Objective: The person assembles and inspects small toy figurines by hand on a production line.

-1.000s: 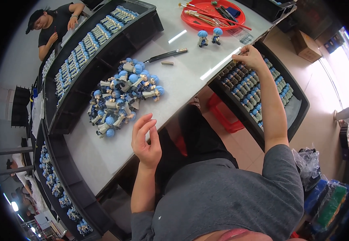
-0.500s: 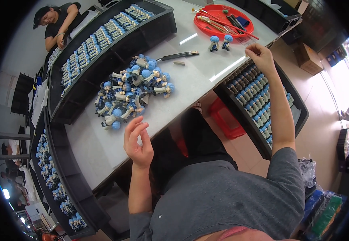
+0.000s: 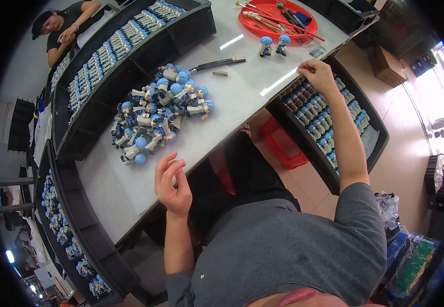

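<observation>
My left hand (image 3: 174, 185) hovers in front of the table's near edge, its fingers loosely curled and apart, holding nothing. Beside it on the table lies a loose pile of blue-haired figurines (image 3: 153, 120). My right hand (image 3: 316, 77) is over the far end of a black tray (image 3: 380, 148) filled with rows of figurines (image 3: 320, 121). Its thumb and fingers are pinched together; whatever is between them, if anything, I cannot make out. Two figurines, a left one (image 3: 266, 50) and a right one (image 3: 282, 49), stand upright on the table just beyond that hand.
A red round tray (image 3: 242, 21) holds brushes and tools at the back. A dark craft knife (image 3: 218, 63) and a small grey block (image 3: 220, 73) lie mid-table. Black trays (image 3: 130, 66) of figurines line the left side. A co-worker (image 3: 61, 30) sits beyond; a red stool (image 3: 283, 146) stands below.
My right hand has moved a little left and nearer to me, still pinched. The whole view has shifted slightly. My left hand keeps its curl. The co-worker's hands have come together.
</observation>
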Action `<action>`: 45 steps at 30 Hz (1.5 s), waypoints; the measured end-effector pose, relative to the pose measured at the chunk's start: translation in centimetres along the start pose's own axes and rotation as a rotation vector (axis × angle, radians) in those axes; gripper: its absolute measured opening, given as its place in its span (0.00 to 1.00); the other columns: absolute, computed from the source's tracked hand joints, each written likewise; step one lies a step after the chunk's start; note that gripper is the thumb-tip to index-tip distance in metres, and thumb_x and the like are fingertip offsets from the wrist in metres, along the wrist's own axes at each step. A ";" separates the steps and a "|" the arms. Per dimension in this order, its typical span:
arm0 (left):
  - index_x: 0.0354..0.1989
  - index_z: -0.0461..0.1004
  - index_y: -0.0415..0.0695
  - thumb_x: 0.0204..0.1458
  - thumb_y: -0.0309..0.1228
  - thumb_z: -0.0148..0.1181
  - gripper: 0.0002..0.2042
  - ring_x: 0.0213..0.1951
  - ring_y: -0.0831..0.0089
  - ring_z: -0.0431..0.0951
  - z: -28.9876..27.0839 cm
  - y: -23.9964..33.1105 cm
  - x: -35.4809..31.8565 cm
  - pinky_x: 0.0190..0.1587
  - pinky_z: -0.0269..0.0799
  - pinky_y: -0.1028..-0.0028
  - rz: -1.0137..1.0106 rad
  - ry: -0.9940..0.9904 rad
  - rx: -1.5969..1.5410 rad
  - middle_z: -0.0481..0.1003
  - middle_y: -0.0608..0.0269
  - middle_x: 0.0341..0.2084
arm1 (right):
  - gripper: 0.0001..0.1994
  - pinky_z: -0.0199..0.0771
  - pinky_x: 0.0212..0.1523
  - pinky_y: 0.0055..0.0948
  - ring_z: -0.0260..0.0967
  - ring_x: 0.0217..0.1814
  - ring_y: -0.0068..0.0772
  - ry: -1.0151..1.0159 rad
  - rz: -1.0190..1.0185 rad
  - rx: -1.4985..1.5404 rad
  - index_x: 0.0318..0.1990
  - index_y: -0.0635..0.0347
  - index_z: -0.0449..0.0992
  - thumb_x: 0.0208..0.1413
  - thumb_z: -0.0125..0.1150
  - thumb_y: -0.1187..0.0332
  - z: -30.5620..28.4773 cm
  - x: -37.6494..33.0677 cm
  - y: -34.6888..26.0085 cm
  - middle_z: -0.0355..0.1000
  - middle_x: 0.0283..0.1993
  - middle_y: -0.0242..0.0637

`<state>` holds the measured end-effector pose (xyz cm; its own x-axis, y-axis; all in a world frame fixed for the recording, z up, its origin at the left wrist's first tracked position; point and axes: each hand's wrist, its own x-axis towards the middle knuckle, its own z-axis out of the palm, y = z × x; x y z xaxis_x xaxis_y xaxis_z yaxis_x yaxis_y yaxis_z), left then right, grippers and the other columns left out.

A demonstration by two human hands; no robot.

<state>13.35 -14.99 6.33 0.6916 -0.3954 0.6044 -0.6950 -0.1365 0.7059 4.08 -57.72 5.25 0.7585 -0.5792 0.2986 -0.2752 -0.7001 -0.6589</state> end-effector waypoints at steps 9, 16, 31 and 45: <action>0.33 0.72 0.36 0.43 0.10 0.50 0.11 0.34 0.66 0.74 0.3 -0.1 -0.2 0.35 0.70 0.76 -0.006 -0.013 -0.036 0.71 0.50 0.39 | 0.10 0.66 0.36 0.23 0.67 0.33 0.27 -0.033 -0.158 0.056 0.40 0.60 0.76 0.49 0.57 0.76 -0.5 -1.0 1.2 0.70 0.30 0.36; 0.32 0.72 0.37 0.43 0.10 0.49 0.10 0.34 0.66 0.74 0.0 -0.2 -0.2 0.35 0.70 0.76 -0.006 -0.006 -0.025 0.71 0.50 0.39 | 0.10 0.65 0.38 0.22 0.67 0.34 0.30 0.123 -0.084 0.102 0.38 0.59 0.77 0.49 0.52 0.79 -0.2 -2.4 -0.3 0.69 0.32 0.36; 0.31 0.72 0.36 0.42 0.10 0.50 0.10 0.29 0.70 0.74 -0.5 0.2 1.9 0.31 0.69 0.77 0.118 0.027 0.046 0.72 0.51 0.38 | 0.10 0.65 0.44 0.28 0.66 0.43 0.37 0.060 -0.412 0.024 0.37 0.63 0.75 0.44 0.58 0.78 -2.4 5.7 -6.2 0.69 0.39 0.40; 0.30 0.73 0.39 0.40 0.11 0.50 0.11 0.30 0.70 0.75 -5.7 0.5 -0.6 0.33 0.71 0.76 0.122 0.141 0.135 0.70 0.57 0.40 | 0.26 0.55 0.56 0.29 0.59 0.55 0.38 -0.464 -0.543 -0.004 0.50 0.61 0.70 0.37 0.56 0.83 -1.0 10.3 -4.1 0.66 0.48 0.41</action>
<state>13.71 -9.63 8.44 0.6152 -0.2866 0.7344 -0.7884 -0.2196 0.5747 12.47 -61.20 11.71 0.9619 0.0881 0.2587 0.2109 -0.8413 -0.4978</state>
